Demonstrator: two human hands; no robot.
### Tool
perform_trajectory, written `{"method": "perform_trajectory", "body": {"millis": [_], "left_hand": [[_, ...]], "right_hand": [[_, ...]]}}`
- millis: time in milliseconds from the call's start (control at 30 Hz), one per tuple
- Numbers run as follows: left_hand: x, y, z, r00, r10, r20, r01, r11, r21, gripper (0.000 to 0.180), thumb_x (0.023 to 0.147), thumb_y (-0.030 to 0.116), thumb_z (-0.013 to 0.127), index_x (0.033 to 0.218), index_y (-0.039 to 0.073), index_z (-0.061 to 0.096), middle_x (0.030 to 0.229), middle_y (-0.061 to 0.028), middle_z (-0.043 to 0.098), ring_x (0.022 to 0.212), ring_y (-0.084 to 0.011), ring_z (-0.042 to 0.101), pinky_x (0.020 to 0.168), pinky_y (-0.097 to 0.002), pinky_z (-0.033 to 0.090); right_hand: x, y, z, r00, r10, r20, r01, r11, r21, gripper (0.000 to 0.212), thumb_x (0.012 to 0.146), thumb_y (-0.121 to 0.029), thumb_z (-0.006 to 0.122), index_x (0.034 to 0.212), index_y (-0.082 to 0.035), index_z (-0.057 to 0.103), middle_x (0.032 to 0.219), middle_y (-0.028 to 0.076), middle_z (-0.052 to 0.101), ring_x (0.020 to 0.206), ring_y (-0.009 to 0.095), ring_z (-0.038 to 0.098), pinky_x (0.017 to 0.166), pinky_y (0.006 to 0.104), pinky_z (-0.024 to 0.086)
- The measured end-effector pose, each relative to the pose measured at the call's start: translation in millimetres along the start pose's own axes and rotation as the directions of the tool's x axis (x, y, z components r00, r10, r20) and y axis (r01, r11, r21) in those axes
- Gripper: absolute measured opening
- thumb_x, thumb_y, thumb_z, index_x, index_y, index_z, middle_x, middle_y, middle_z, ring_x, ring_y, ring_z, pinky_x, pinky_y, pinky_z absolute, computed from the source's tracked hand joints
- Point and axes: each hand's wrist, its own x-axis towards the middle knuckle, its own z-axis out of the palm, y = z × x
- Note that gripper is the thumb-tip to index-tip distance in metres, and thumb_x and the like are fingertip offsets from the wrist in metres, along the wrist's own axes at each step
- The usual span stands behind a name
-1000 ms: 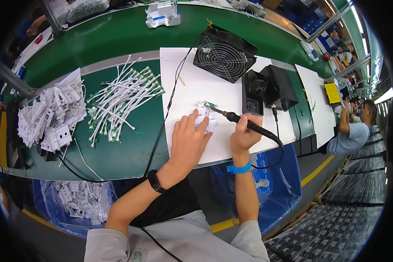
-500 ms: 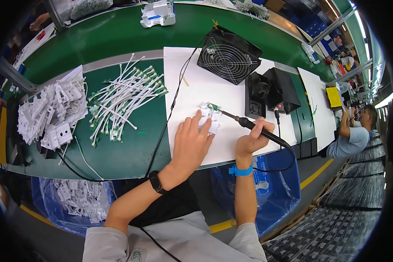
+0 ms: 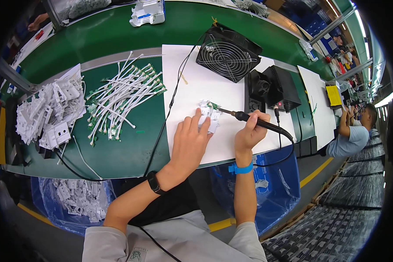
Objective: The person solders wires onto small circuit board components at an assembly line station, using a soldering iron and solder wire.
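Observation:
My left hand [image 3: 189, 142] lies over a small white plastic housing [image 3: 213, 126] on the white sheet, its fingers and thumb holding the housing down. A small green circuit board [image 3: 213, 105] sits at the housing's far end. In my right hand [image 3: 250, 133] is a soldering iron [image 3: 266, 124], gripped by its black handle. Its metal tip [image 3: 225, 112] points left and reaches the board's right end; whether it touches cannot be made out. The fingers of my right hand are closed around the handle.
Left lie a heap of white plastic housings [image 3: 48, 111] and a bundle of white wires with green boards [image 3: 126, 98]. Behind the work stands a black fan [image 3: 227, 56]; to the right, a black soldering station [image 3: 281, 89]. A black cable [image 3: 174, 98] crosses the sheet. A co-worker [image 3: 351, 135] sits far right.
My right hand and the soldering iron have shifted slightly left, the handle tilting flatter. My left hand keeps its hold. A white part on the green belt at the back has moved left.

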Motion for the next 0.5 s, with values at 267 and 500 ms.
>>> {"method": "perform_trajectory", "body": {"millis": [267,500], "left_hand": [[-2.3,-1.7,-1.1,1.000,0.017,0.001,-0.017,1.000,-0.019,0.047,0.081,0.010,0.079,0.125,0.000,0.065,0.140,-0.0228,0.057,0.099,-0.0298,0.057,0.084,-0.0385,0.047],[-3.7,-1.6,-1.4,0.999,0.017,0.030,-0.018,1.000,0.004,0.047,0.084,0.009,0.077,0.128,-0.001,0.063,0.144,-0.0237,0.054,0.100,-0.0299,0.056,0.085,-0.0383,0.047]], "right_hand": [[1.6,2.2,-1.0,1.000,-0.030,0.005,0.030,1.000,0.009,0.015,0.106,-0.014,0.049,0.095,-0.004,0.049,0.082,0.004,0.050,0.076,0.010,0.043,0.074,0.0250,0.039],[0.9,4.1,-1.6,0.999,-0.031,0.009,0.031,0.999,0.025,0.017,0.106,-0.015,0.050,0.093,-0.005,0.047,0.081,0.004,0.049,0.075,0.010,0.042,0.070,0.0243,0.037]]}}
